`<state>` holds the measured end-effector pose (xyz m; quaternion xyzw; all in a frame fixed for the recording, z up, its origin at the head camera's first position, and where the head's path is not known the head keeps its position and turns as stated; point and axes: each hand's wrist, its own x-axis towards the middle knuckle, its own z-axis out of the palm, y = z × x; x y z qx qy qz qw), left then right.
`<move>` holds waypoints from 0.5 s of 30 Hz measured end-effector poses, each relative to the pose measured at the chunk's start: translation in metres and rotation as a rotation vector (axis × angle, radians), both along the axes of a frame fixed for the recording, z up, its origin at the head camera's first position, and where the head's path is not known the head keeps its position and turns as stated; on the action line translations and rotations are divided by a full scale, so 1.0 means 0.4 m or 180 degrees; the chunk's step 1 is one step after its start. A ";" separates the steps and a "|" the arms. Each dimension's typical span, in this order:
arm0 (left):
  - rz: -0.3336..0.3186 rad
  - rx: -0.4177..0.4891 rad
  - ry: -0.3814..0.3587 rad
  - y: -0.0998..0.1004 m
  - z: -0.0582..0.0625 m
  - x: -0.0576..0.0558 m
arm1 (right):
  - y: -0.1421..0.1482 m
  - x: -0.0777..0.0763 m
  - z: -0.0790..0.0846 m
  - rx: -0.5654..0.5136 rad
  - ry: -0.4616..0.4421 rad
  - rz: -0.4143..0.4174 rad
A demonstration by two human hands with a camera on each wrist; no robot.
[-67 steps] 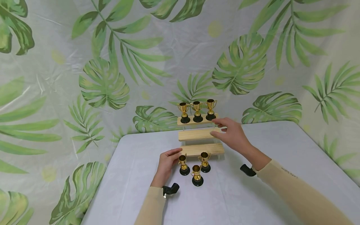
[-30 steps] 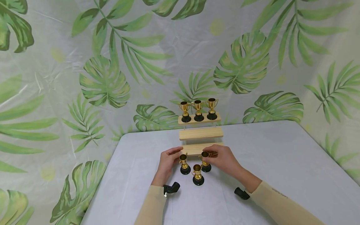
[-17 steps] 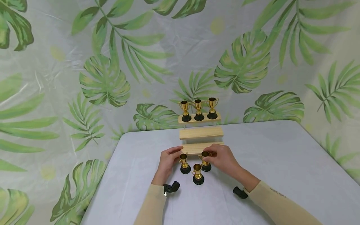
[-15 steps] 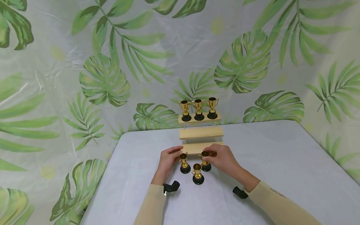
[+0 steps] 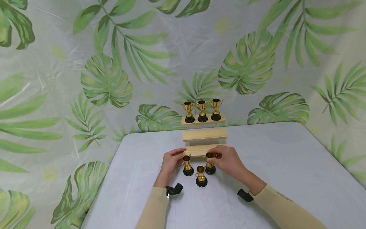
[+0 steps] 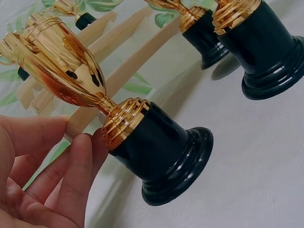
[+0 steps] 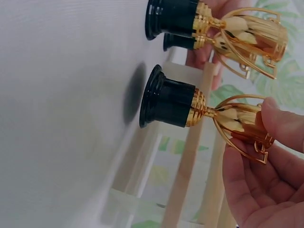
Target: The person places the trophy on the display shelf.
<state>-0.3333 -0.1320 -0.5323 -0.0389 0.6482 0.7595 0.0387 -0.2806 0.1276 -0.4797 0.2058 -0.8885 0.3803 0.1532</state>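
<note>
My right hand [image 5: 230, 160] pinches the cup of a small gold trophy [image 7: 173, 102] between thumb and fingers. In the right wrist view its black base hangs just off the white cloth, its shadow apart from it. With thumb and fingertips my left hand [image 5: 168, 167] grips the left end of the lowest board [image 5: 197, 150] of a three-tier wooden display stand. Right beside that hand, a second trophy [image 6: 156, 147] stands upright on the table. A third trophy [image 5: 201, 182] is nearer the front, between both hands.
Three more trophies stand in a row on the top board [image 5: 210, 122], the left one [image 5: 189, 119] near its end. The middle board [image 5: 204, 135] bears nothing. Behind the white-covered table [image 5: 143, 149] hangs a leaf-patterned curtain [image 5: 160, 73].
My right hand has come down from beside the top board to the right front trophy, taken hold of its cup and raised it slightly. My left hand has stayed at the stand.
</note>
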 end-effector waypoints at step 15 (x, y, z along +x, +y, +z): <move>-0.0022 0.0040 -0.0007 -0.002 0.000 0.002 | -0.002 0.015 0.052 -0.0051 0.0027 0.0000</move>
